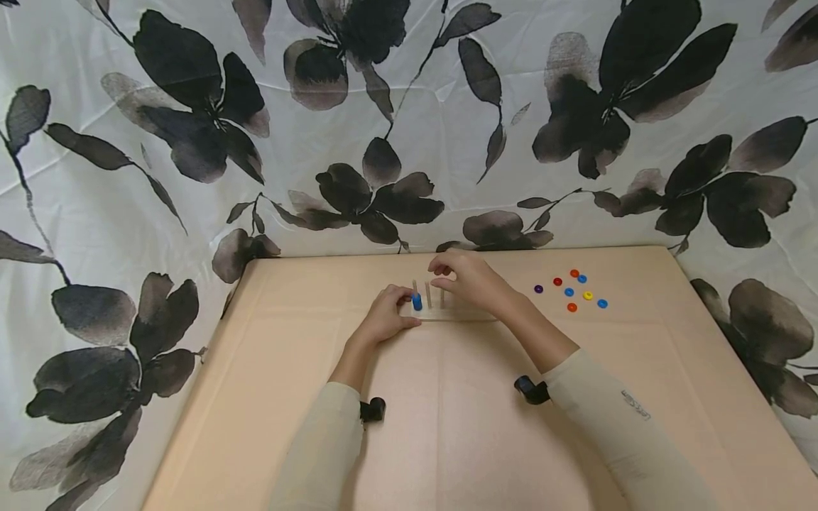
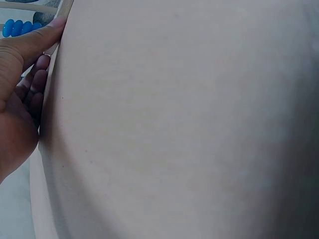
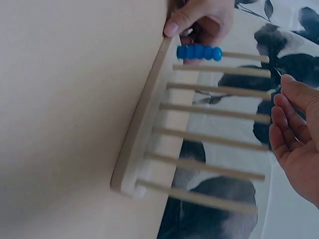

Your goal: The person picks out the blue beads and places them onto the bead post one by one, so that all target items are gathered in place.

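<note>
A light wooden rack (image 3: 142, 114) with a row of upright pegs stands near the table's far edge. Several blue beads (image 3: 199, 52) are stacked on the peg at its left end. My left hand (image 1: 388, 314) grips that end of the base, with the thumb (image 2: 57, 24) along the front edge. Close by the peg tips, my right hand (image 1: 471, 282) hovers with fingers loosely bent and thumb near the forefinger. No bead shows between those fingertips. The other visible pegs (image 3: 214, 112) are bare.
Loose beads lie on the table (image 1: 441, 411) right of the rack: a purple one (image 1: 539, 289), a yellow one (image 1: 588, 295), and several blue, red and orange ones. A flower-printed cloth (image 1: 383, 106) hangs behind the table. Black wrist cameras (image 1: 532, 390) sit at both sleeves.
</note>
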`<state>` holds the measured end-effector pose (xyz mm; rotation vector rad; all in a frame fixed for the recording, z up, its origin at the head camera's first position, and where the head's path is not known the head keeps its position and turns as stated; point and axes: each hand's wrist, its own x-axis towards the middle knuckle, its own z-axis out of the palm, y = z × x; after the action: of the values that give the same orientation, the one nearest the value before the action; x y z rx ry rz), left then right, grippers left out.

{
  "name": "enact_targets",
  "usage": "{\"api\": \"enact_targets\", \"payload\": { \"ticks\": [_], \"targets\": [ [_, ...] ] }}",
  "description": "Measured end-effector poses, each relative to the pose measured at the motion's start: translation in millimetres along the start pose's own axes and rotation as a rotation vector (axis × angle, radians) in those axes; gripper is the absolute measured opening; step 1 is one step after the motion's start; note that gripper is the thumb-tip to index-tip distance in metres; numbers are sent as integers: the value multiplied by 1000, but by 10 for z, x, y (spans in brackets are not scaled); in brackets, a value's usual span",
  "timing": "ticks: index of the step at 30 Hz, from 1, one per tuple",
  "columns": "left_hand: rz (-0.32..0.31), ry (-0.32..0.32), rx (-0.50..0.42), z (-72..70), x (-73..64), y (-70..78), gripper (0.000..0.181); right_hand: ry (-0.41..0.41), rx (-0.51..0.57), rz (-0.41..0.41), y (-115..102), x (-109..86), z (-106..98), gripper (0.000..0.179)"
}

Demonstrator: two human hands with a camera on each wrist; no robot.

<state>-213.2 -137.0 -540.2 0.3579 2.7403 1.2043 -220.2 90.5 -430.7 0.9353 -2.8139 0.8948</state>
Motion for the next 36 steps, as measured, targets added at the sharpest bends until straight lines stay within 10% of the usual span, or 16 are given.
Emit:
{"api": "enact_targets", "payload": {
  "ticks": [23,36],
  "targets": [
    [-2,0,-10,-4,-38,-3,57,316,-24,84,724,-1003,-550,31],
    [7,-4,-15,6,-21,0,57,367,-1,305,1353,-1517,-704,42]
  ]
}}
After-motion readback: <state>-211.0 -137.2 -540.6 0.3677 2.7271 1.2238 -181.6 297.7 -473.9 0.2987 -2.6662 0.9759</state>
